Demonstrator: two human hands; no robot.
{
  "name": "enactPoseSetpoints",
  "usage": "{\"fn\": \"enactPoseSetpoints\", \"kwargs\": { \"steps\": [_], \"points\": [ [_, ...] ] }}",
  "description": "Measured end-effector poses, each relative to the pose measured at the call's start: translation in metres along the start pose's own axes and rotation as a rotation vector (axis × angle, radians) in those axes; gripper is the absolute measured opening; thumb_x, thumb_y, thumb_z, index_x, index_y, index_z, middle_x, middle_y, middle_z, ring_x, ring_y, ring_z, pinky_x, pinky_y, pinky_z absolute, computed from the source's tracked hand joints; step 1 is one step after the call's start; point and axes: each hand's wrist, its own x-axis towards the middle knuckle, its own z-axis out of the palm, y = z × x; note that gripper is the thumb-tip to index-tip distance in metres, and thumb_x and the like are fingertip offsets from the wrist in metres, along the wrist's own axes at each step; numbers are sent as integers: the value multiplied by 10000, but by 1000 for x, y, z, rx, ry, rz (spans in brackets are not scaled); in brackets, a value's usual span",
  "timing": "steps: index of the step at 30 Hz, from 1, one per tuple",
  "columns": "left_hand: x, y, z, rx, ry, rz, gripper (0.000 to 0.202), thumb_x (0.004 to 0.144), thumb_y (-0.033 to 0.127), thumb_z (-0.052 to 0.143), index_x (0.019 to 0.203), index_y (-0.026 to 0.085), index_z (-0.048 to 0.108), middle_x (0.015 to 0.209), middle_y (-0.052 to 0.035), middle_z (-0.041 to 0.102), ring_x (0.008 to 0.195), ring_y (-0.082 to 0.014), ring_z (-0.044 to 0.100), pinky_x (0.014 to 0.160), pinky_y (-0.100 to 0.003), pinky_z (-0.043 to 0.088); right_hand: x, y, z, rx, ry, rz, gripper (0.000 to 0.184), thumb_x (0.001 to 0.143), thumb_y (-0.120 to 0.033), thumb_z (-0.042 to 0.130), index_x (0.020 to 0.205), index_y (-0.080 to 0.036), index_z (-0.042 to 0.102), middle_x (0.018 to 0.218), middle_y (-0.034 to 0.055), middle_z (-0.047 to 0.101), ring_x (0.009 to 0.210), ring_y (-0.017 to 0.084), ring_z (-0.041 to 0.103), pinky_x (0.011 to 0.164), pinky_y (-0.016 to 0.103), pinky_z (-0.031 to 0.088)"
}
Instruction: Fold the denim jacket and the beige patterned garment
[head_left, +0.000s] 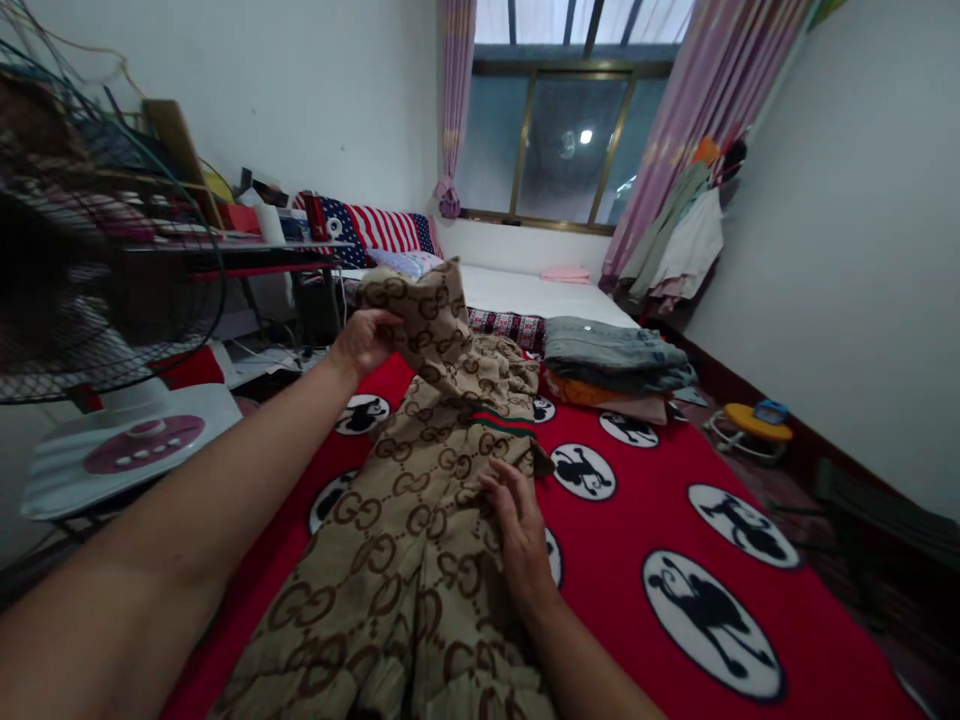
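A beige garment (pixel 420 470) with a brown linked-letter pattern lies lengthwise on the bed, its lower part split like trouser legs. A green and red striped band (pixel 504 423) crosses its waist. Pinched between the thumb and fingers of my left hand (pixel 366 342), one part of the cloth is raised above the rest. My right hand (pixel 517 520) rests on the garment's right side below the band, its fingers loosely spread. The far end of the garment is bunched, so its exact shape there is hard to make out.
Folded jeans (pixel 615 355) top a stack of clothes at the right. A red blanket (pixel 630 600) with round cat pictures covers the bed. At the left stands a fan (pixel 112 250), close to my left arm. A yellow stool (pixel 754 425) is on the floor at right.
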Motion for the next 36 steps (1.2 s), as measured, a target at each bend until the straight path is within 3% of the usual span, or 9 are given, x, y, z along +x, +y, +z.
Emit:
{"fn": "enactPoseSetpoints", "kwargs": {
  "steps": [6,9,11,16,19,23,26,30,36],
  "points": [
    [-86,-6,0,311,-681,-366,271,555,76,690,809,157,734,808,-30,740,830,-260,685,813,-378,548,21,7,-13,471,244,151,619,829,-687,459,1259,-241,447,1349,144,504,1133,266,605,856,423,543],
    [-121,-9,2,521,-1081,-317,341,630,47,568,862,206,760,1022,-24,741,1127,-269,597,1013,-407,434,27,9,-20,514,242,199,681,776,-739,476,1237,-238,448,1349,159,500,1134,284,599,790,410,561],
    [-133,-5,5,586,-1145,-228,353,647,28,536,849,213,759,1091,-29,725,1222,-257,530,1069,-407,373,28,8,-22,495,177,212,668,770,-733,502,1216,-237,454,1306,156,533,1141,285,592,746,384,570],
    [-132,9,7,417,-1014,-205,113,780,188,626,696,175,701,1007,-86,739,1189,-271,559,1057,-424,382,26,8,-22,251,-14,209,707,647,-564,739,1215,-250,461,1157,106,606,976,238,640,535,256,541],
    [-127,9,0,201,-865,-285,294,813,304,648,557,163,612,890,-114,746,1035,-286,644,966,-435,455,25,12,-22,142,-139,156,726,605,-436,800,1231,-242,487,1108,83,617,754,167,649,473,225,492],
    [-118,-2,2,321,-782,-448,165,769,317,680,777,155,712,909,-107,744,846,-249,691,784,-367,532,24,17,-19,61,-185,202,607,674,-455,753,1180,-192,544,784,3,665,575,123,601,551,261,493],
    [-105,-16,23,528,-583,-273,311,752,301,653,1019,153,712,1022,-96,726,946,-254,677,831,-364,533,24,19,-16,-25,-244,264,654,620,-461,792,1160,-162,576,567,-52,607,530,145,581,554,279,482],
    [-88,-47,61,783,-354,67,400,832,276,518,1181,139,655,1256,-114,632,1175,-258,578,1038,-409,436,17,10,-12,105,-518,259,544,584,-435,822,1038,-170,678,665,3,682,682,209,657,672,343,526],
    [-103,-107,80,1096,-361,178,445,949,292,407,1353,143,523,1457,-142,457,1374,-260,386,1153,-470,287,1,-6,-24,76,-633,357,437,642,-476,771,949,-169,722,679,16,695,746,237,670,671,337,532]
  ]
}}
